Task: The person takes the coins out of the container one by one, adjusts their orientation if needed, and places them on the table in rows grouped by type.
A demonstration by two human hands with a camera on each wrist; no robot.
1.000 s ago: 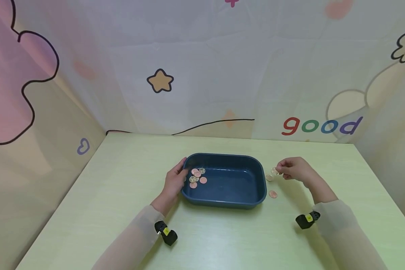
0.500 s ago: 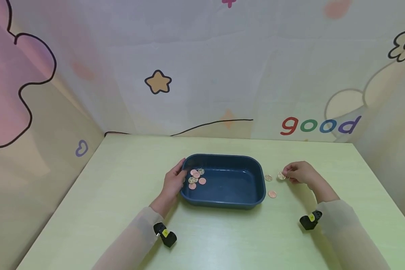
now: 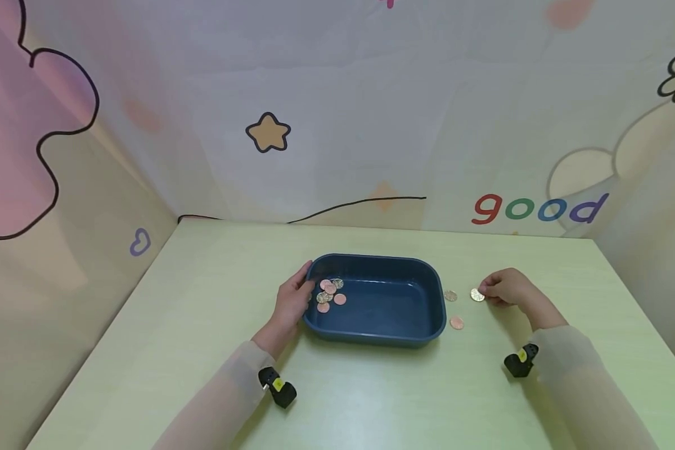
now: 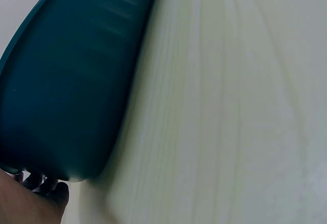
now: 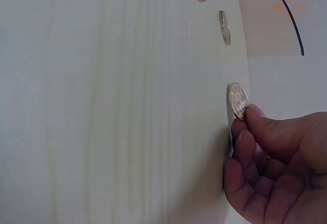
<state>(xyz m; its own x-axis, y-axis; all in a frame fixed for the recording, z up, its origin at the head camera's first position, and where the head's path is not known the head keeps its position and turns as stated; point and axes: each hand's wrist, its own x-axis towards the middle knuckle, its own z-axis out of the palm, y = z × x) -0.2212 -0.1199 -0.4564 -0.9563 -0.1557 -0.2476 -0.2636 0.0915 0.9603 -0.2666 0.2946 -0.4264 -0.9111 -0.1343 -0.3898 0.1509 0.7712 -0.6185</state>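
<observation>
A dark blue rectangular tray (image 3: 379,312) stands on the table, with several gold and copper-coloured coins (image 3: 340,299) lying at its left end. My left hand (image 3: 288,301) grips the tray's left end, thumb over the rim; in the left wrist view its fingers (image 4: 60,193) show under that end. To the right of the tray, my right hand (image 3: 509,289) pinches the edge of a gold coin (image 5: 238,100) between thumb and forefinger, close to the tabletop. Between this coin and the tray lie another gold coin (image 3: 450,295) and a copper-coloured coin (image 3: 456,323).
The pale wood-grain table (image 3: 163,350) meets a printed cloth backdrop (image 3: 349,125) at its back and sides. Each wrist carries a small black camera (image 3: 278,387) at the sleeve cuff.
My right hand has moved right with the gold coin, away from the tray and the other gold coin, and the coin now lies flatter near the table. My left hand stays on the tray.
</observation>
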